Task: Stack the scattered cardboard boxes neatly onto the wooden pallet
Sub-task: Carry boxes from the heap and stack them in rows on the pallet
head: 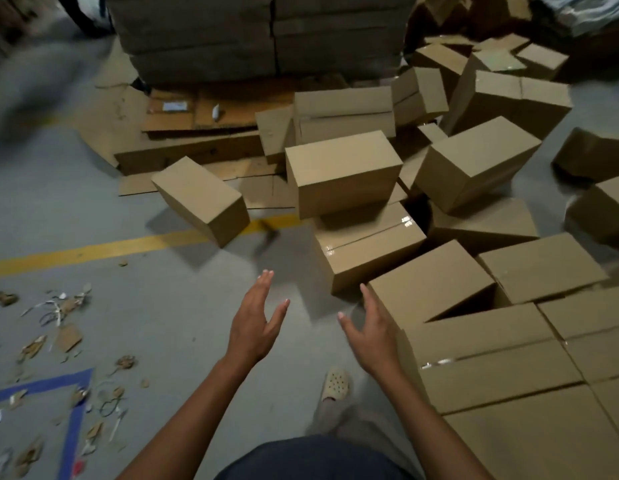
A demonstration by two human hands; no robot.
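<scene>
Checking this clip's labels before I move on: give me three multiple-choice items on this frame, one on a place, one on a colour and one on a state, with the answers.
1. Where is the blue tape corner?
A. on the floor at lower left
B. on top of a box
C. under the shoe

2. What colour is the long floor line?
A. white
B. yellow
C. red

3. How are the left hand and right hand?
A. both grip one box
B. the left holds tape
C. both open, gripping nothing

Answers:
1 A, the tape lies flat on the grey floor in the lower left.
2 B, the line shows yellow against the grey.
3 C, the fingers are straight and curl round nothing.
</scene>
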